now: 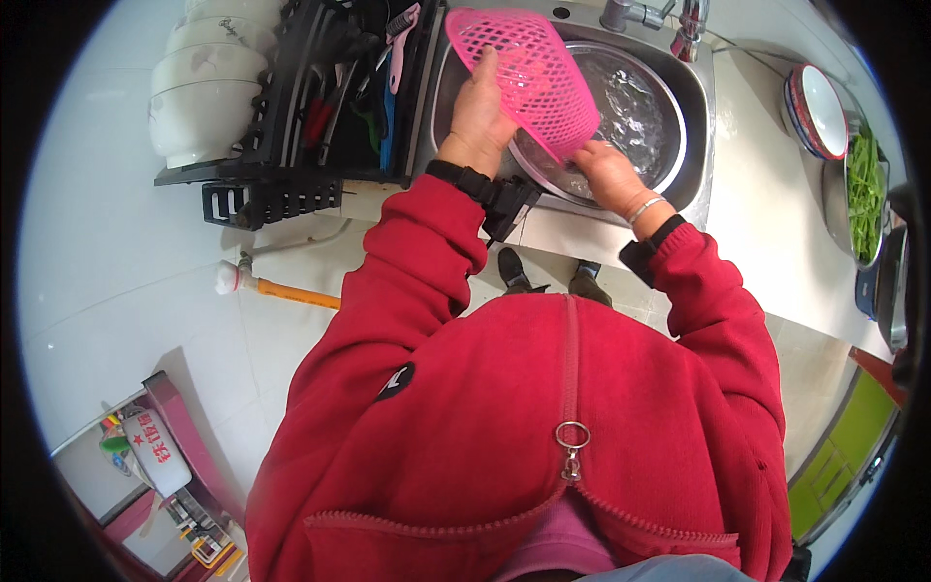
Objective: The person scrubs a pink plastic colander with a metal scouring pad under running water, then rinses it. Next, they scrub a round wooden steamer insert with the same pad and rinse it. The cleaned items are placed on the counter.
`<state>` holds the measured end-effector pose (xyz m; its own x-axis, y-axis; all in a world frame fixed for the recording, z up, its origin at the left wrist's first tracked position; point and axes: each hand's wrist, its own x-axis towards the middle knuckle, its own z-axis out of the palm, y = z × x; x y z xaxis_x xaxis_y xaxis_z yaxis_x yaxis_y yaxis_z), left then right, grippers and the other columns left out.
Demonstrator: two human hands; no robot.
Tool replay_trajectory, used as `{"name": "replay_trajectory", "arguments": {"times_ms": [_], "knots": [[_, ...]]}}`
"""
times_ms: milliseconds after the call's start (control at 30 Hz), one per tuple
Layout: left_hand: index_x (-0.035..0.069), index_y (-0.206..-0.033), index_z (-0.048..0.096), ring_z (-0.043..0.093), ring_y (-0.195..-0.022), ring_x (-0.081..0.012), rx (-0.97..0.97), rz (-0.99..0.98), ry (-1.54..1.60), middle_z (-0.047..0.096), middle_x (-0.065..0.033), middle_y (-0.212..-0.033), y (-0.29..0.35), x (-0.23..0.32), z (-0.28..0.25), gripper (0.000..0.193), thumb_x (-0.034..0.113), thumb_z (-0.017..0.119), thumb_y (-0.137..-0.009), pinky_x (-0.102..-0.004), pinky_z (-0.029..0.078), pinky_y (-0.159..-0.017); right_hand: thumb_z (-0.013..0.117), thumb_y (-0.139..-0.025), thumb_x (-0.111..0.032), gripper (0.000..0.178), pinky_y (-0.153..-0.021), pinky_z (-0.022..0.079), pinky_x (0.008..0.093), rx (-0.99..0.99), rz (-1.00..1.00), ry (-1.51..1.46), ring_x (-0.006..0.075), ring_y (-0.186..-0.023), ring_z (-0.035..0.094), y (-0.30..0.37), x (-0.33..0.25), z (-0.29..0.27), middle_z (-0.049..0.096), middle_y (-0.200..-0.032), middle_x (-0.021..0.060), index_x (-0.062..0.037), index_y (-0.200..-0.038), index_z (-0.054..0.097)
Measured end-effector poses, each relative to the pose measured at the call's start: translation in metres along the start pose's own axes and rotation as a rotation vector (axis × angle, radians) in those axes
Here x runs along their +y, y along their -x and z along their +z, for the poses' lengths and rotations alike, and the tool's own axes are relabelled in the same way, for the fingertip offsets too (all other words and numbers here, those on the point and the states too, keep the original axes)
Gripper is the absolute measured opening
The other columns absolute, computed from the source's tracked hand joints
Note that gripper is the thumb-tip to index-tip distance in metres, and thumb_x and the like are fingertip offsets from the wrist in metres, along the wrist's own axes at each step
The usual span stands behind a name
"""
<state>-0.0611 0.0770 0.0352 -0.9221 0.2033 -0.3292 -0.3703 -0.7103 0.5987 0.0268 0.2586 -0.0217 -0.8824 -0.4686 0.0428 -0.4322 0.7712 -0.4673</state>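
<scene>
A pink plastic basket with a mesh of diamond-shaped holes is tilted over a round metal basin. My left hand grips the basket's left side, thumb laid on the mesh. At the basket's near lower corner, my right hand has its fingers closed at the edge; some fingertips are hidden. Rippling water fills the basin, which sits in a steel sink. Something pale and reddish shows faintly through the mesh, too unclear to name.
A metal faucet stands behind the sink. On the left, a black dish rack holds stacked white bowls and utensils. To the right are red-rimmed bowls and green vegetables in a metal dish.
</scene>
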Motion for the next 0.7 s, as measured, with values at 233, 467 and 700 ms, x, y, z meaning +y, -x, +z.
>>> {"name": "replay_trajectory", "arguments": {"times_ms": [233, 467, 700], "knots": [[-0.002, -0.116, 0.048, 0.055, -0.101, -0.0366, -0.023, 0.095, -0.017, 0.055, -0.0232, -0.113, 0.019, 0.033, 0.005, 0.045, 0.037, 0.042, -0.095, -0.0512, 0.043, -0.088, 0.051, -0.077, -0.003, 0.020, -0.082, 0.046, 0.0409, -0.055, 0.150, 0.279, 0.0348, -0.097, 0.056, -0.047, 0.127, -0.010, 0.057, -0.098, 0.0175, -0.0064, -0.094, 0.061], [0.002, -0.115, 0.051, 0.056, -0.098, -0.0321, 0.008, 0.116, 0.058, 0.057, -0.0178, -0.111, 0.026, 0.035, -0.011, 0.036, 0.031, 0.047, -0.094, -0.0481, 0.044, -0.089, 0.047, -0.083, -0.009, 0.021, -0.090, 0.044, 0.0392, -0.361, 0.462, 0.262, 0.0346, -0.104, 0.055, -0.070, 0.149, 0.031, 0.059, -0.107, 0.0202, -0.0040, -0.096, 0.063], [0.002, -0.110, 0.054, 0.058, -0.096, -0.0300, 0.012, 0.118, 0.046, 0.059, -0.0184, -0.106, 0.024, 0.024, -0.009, 0.031, 0.027, 0.050, -0.092, -0.0469, 0.046, -0.085, 0.060, -0.073, -0.014, 0.024, -0.071, 0.048, 0.0426, 0.106, 0.339, 0.076, 0.0348, -0.084, 0.060, -0.035, 0.081, -0.046, 0.062, -0.088, 0.0151, -0.0107, -0.096, 0.064]]}}
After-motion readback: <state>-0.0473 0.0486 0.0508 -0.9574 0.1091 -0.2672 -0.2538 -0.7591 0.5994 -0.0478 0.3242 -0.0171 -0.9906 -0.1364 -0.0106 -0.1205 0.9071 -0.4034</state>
